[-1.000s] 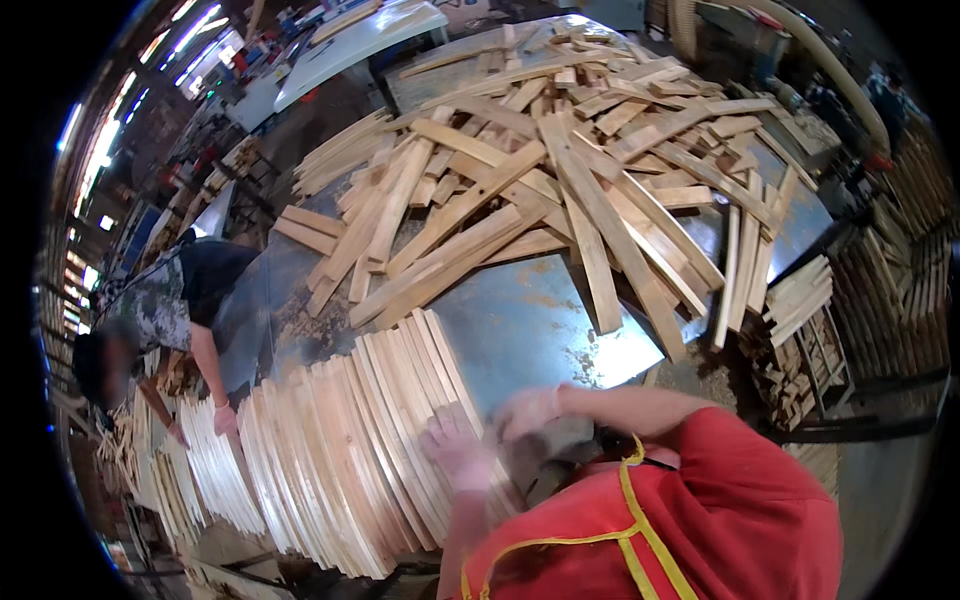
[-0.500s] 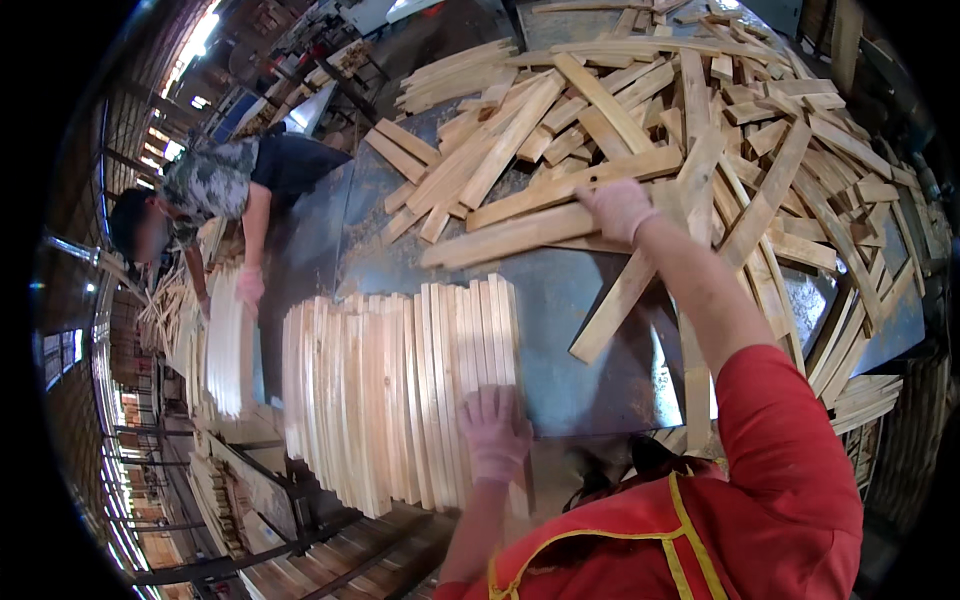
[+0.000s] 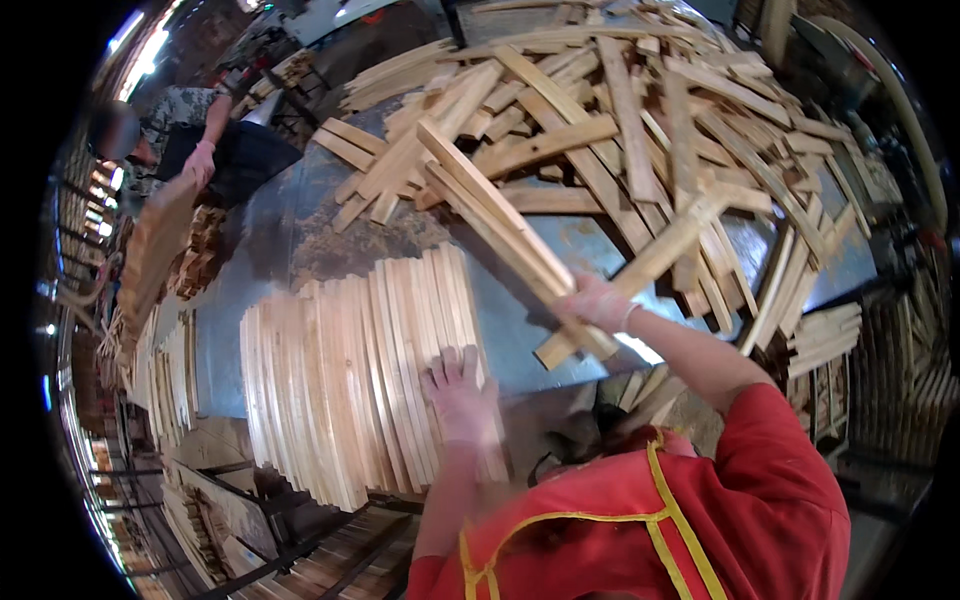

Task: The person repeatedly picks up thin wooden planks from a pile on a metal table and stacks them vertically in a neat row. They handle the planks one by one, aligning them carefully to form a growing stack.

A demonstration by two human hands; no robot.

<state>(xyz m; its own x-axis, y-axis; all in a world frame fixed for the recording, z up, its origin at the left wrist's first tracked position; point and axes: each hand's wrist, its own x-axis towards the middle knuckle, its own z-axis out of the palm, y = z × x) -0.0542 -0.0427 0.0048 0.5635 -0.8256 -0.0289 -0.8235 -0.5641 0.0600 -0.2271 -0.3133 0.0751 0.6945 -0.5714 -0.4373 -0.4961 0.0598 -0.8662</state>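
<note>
My right hand (image 3: 598, 303), in a pale pink glove, is closed around the near ends of a couple of wooden strips (image 3: 498, 215). They slant away to the far left over the table, one partly on the other. My left hand (image 3: 460, 397), also gloved, lies flat with fingers apart on the right part of a row of wooden strips (image 3: 345, 375). Those strips stand packed side by side at the table's near edge. A darker strip (image 3: 680, 240) crosses the pile just beyond my right hand.
A large jumbled pile of wooden strips (image 3: 560, 140) covers the far and right parts of the metal table (image 3: 525, 345). Sawdust (image 3: 350, 245) lies beyond the row. At the far left a co-worker (image 3: 180, 120) holds a stack of boards (image 3: 155, 250). More timber lies below the table.
My right hand has come nearer and swung the strips round, so they now slant toward me. My left hand stays on the row. The co-worker has lifted a stack of boards.
</note>
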